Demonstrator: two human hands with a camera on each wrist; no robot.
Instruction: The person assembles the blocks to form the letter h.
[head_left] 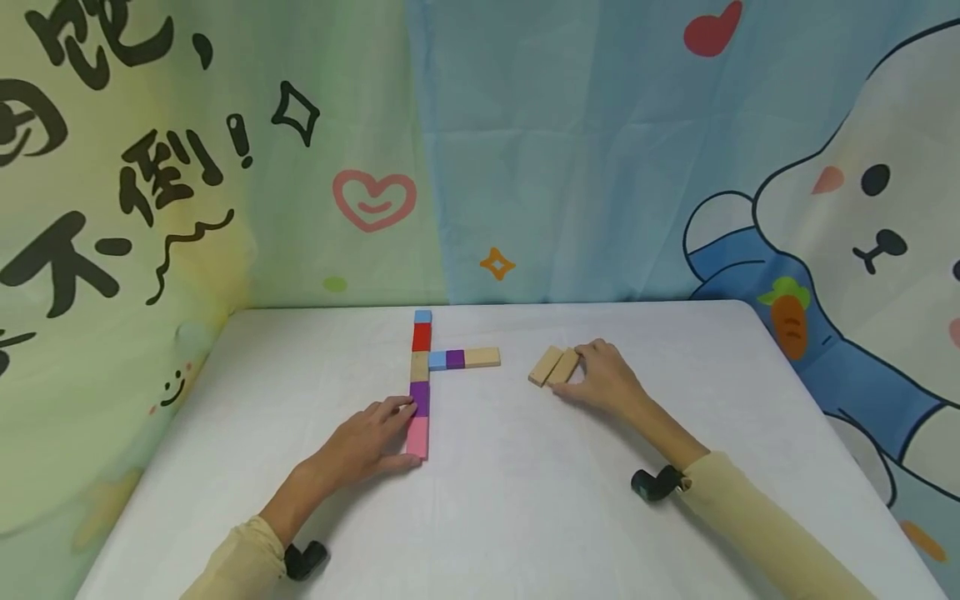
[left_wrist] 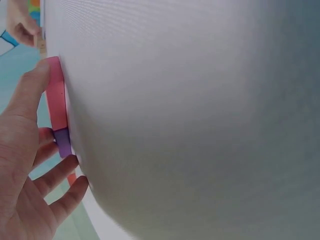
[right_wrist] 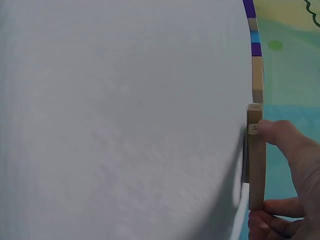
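Note:
My left hand (head_left: 366, 440) lies beside a straight row of wooden blocks. Its thumb touches the near end of the pink block (head_left: 417, 439), and its fingertips rest against the purple block (head_left: 421, 398) just beyond. In the left wrist view the other fingers spread loosely. My right hand (head_left: 609, 379) pinches a plain wooden block (right_wrist: 257, 165) end to end between thumb and fingers. Right alongside it is a second plain wooden block (head_left: 545, 367), slanted on the table, mostly hidden in the right wrist view.
The row continues away with a plain block (head_left: 419, 367), a red block (head_left: 422, 337) and a light blue block (head_left: 423, 317). A side branch runs right: a blue block (head_left: 438, 361), a small purple block (head_left: 455, 359) and a plain block (head_left: 482, 357). A white-covered table (head_left: 495, 517) meets a printed curtain (head_left: 562, 167).

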